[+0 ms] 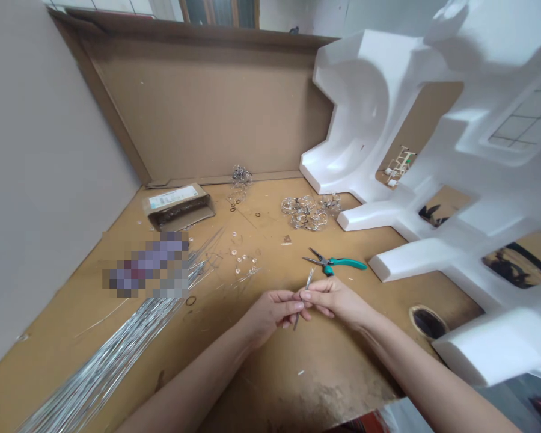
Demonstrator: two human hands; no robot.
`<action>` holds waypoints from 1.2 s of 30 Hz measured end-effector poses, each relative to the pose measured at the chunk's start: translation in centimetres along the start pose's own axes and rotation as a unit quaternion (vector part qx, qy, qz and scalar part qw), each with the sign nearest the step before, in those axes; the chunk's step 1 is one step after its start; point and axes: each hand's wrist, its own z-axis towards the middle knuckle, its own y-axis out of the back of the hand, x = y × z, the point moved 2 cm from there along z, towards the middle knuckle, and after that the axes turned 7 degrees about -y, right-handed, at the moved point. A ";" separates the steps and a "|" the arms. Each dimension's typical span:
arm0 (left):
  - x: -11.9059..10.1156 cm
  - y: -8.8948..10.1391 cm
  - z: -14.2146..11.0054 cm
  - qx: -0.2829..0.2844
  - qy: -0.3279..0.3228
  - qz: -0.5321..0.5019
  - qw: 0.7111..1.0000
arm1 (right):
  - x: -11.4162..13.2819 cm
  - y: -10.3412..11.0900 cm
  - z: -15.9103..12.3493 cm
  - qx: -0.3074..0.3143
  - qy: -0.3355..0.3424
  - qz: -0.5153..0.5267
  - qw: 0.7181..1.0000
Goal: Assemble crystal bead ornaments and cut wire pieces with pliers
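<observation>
Low over the near part of the table, my left hand (277,310) and my right hand (331,297) meet, fingers pinched around a thin bundle of short silver wires (309,278). Its upper end fans out slightly, and its lower end pokes out below the fingers. Just beyond my right hand lies a pair of pliers (342,263) with teal handles, jaws apart and pointing left. Clear beads (244,260) and loose bits of wire lie scattered beyond my left hand. Farther back sits a cluster of bent wire pieces (304,211).
Long silver wires (117,355) spread along the left side. An opened cardboard box (178,204) stands behind them, near a pixelated purple object (153,261). White foam packaging (401,258) borders the right, by a round hole (428,323). A cardboard panel (207,108) closes off the back.
</observation>
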 end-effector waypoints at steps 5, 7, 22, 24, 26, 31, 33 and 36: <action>0.1 -0.1 0.1 -0.009 -0.033 0.044 0.998 | 0.0 -0.2 -0.1 -0.015 0.008 -0.045 0.999; 0.0 -0.1 0.2 -0.024 -0.048 0.057 0.997 | 0.6 0.6 -0.2 -0.045 0.002 -0.104 0.994; 0.1 1.4 0.8 -0.115 -0.088 0.052 0.988 | -0.6 7.3 -0.5 -0.253 -0.143 -0.680 0.673; 0.1 1.4 0.7 -0.113 -0.092 0.054 0.988 | 0.0 7.7 0.0 -0.249 -0.151 -0.669 0.684; 0.1 1.4 0.7 -0.113 -0.094 0.054 0.988 | 0.7 8.3 0.2 -0.229 -0.158 -0.650 0.707; 0.0 1.7 0.8 -0.116 -0.101 0.048 0.987 | 2.1 8.3 -0.4 -0.090 -0.164 -0.553 0.812; 0.1 1.8 0.9 -0.118 -0.099 0.045 0.987 | 2.1 7.5 -1.0 -0.014 -0.145 -0.450 0.881; 0.1 1.9 1.1 -0.117 -0.097 0.041 0.988 | 2.2 6.6 -1.5 0.022 -0.121 -0.336 0.934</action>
